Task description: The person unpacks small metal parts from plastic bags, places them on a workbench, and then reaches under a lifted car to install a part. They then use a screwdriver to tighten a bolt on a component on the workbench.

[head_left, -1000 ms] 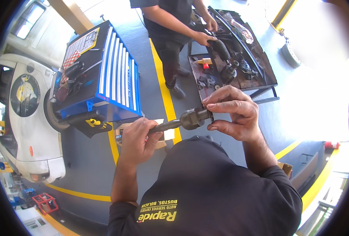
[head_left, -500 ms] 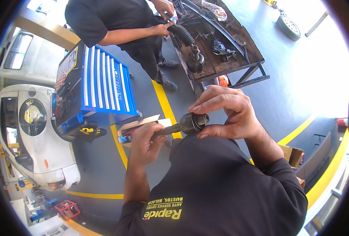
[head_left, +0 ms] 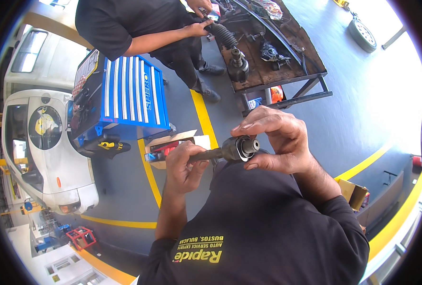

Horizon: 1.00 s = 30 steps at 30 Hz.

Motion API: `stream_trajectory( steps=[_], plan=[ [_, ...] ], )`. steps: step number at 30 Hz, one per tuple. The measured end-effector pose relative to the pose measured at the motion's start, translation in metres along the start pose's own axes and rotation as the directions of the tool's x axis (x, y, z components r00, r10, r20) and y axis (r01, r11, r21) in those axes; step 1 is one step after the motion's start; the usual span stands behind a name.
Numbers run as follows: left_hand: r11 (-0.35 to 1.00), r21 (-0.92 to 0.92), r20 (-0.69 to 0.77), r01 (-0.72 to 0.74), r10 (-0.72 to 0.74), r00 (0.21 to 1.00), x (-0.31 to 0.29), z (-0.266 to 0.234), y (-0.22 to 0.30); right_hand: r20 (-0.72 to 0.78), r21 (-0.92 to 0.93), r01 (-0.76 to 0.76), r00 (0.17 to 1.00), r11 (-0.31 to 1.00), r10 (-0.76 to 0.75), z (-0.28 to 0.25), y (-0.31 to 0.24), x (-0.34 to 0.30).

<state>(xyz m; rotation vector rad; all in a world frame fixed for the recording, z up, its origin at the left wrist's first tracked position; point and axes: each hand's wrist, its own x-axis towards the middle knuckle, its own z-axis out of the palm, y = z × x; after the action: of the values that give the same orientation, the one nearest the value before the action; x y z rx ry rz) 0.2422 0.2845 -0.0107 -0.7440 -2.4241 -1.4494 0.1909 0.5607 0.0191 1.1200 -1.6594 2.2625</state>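
Observation:
A dark metal inner tie rod (head_left: 232, 150) lies across between my two hands, above the front of my black shirt. My left hand (head_left: 184, 166) is closed around its slim shaft, thumb and fingers pinching it. At the other end, my right hand (head_left: 282, 137) grips the round housing, with the fingers over the top and the thumb beneath. A short stub with a hole in its end pokes out of the housing toward my right palm. Around the stub's base sits a shiny ring-like washer.
Ahead, a co-worker in black (head_left: 139, 28) holds a ribbed rubber boot (head_left: 224, 35) over a metal workbench (head_left: 287, 78) strewn with parts. A blue tool cabinet (head_left: 135, 95) and an open carton (head_left: 201, 141) stand left, a white vehicle (head_left: 54, 175) beyond. A wheel (head_left: 362, 35) lies far right.
The tie rod has turned slightly, so its stub end and shiny washer show more. Both hands keep their grip and sit a little further right in the picture.

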Motion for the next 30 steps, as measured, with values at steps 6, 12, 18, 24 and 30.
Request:
stream_trajectory(
  steps=[6, 12, 18, 24, 30],
  plan=[
    [0.995, -0.096, -0.004, 0.017, -0.018, 1.000, -0.002, 0.011, 0.004, 0.062, 0.004, -0.017, 0.998, 1.000, 0.016, -0.002, -0.006, 0.000],
    [0.974, -0.226, -0.024, 0.001, -0.007, 1.000, -0.005, 0.019, 0.006, 0.077, 0.041, -0.046, 0.996, 0.998, 0.043, 0.003, -0.014, -0.002],
    [0.980, -0.187, -0.058, -0.069, 0.059, 0.997, -0.005, 0.015, 0.007, 0.112, 0.115, 0.013, 0.993, 0.993, -0.026, 0.005, -0.012, -0.004],
    [0.991, -0.095, -0.034, -0.088, 0.085, 0.996, -0.003, 0.003, 0.012, 0.134, 0.183, 0.021, 0.990, 0.983, -0.047, 0.007, -0.012, -0.003],
    [0.993, -0.061, -0.039, -0.102, 0.099, 0.994, -0.006, -0.003, 0.013, 0.161, 0.167, 0.042, 0.984, 0.985, -0.069, 0.009, -0.011, -0.003]
  ],
)
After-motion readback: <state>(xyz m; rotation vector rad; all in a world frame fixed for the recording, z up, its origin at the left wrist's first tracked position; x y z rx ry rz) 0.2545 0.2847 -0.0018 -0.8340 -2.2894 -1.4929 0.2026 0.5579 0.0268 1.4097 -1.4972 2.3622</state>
